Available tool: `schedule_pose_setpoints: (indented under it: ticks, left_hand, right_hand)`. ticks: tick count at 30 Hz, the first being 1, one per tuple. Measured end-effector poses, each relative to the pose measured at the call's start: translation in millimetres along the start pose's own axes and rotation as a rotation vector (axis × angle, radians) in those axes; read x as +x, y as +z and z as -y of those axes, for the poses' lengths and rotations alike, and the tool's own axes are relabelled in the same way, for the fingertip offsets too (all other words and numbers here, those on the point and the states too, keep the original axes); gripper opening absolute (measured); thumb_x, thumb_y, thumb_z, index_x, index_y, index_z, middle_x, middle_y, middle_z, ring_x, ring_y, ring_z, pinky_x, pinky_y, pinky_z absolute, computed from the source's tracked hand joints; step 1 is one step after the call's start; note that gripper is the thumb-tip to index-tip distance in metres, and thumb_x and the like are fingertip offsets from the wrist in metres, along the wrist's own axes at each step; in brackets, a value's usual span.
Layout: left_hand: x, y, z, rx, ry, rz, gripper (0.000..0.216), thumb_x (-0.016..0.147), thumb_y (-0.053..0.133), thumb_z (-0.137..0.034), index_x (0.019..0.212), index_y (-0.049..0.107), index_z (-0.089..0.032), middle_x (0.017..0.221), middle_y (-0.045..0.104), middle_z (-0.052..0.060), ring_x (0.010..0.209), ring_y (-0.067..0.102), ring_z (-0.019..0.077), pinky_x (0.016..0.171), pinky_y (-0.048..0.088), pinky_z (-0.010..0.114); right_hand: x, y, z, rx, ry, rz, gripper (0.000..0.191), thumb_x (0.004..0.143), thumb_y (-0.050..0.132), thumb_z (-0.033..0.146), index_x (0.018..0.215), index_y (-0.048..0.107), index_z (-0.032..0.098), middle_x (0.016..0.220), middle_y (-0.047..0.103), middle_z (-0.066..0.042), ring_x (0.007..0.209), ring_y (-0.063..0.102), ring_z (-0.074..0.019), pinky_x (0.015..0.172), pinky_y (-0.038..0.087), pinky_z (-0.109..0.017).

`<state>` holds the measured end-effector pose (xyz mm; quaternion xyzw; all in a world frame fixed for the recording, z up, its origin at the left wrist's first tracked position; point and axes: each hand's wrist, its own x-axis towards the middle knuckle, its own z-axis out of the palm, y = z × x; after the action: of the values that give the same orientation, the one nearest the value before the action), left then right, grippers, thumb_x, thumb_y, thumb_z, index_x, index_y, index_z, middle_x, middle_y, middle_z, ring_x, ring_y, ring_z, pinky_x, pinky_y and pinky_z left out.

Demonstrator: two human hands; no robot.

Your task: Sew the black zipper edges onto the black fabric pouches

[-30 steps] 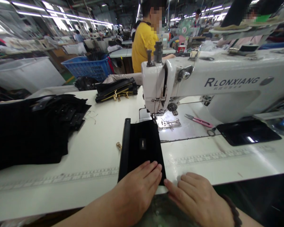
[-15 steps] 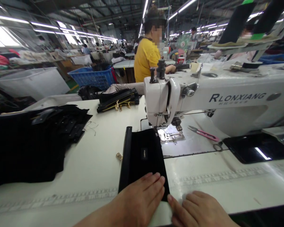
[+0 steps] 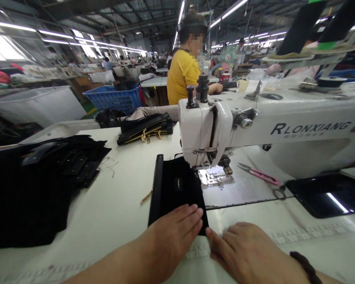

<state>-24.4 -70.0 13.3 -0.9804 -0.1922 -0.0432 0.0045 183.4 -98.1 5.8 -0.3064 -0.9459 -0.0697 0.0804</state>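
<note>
Overhead: fluorescent tubes [image 3: 228,14] are glowing white against a dim roof [image 3: 154,14].
Sewing spot: the throat plate [image 3: 215,176] is shining hard (the brightest patch near the middle).
Screen glare: a glossy black device [image 3: 321,193] is mirroring one white streak.
Centre cloth: the black fabric panel [image 3: 185,195] is losing detail.
Upper right: thread cones [image 3: 301,29] are leaning with wide-angle distortion.
Background: far workstations [image 3: 59,75] are softening into blur.

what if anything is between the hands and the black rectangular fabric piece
Nothing visible: the left hand lies directly on the black rectangular fabric piece, and the right hand has one of its fingers at the near right corner.
</note>
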Motion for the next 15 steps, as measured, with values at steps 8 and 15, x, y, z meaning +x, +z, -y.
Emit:
schedule_pose_setpoints:
  ticks: [8,15]
  left_hand:
    - [6.6,12.3,21.4,-0.002,-0.022,-0.029,0.043,0.078,0.043,-0.012,0.12,0.043,-0.002,0.13,0.041,0.016,0.12,0.037,0.0249,0.099,0.035,0.038]
    - [11.7,11.7,34.6,0.024,0.008,-0.083,0.039,0.077,0.038,-0.006,0.114,0.048,-0.001,0.123,0.048,0.016,0.115,0.044,0.0245,0.096,0.039,0.038]
  right_hand:
    - [20.7,-7.4,-21.4,0.022,0.023,0.139,0.009,0.079,0.054,0.019,0.086,0.051,0.014,0.058,0.057,0.002,0.045,0.049,-0.0134,0.044,0.016,-0.031]
    - [31.8,-5.4,-34.8,0.026,-0.001,0.184,0.006,0.077,0.055,0.016,0.081,0.052,0.015,0.058,0.058,0.002,0.045,0.049,-0.0135,0.044,0.011,-0.031]
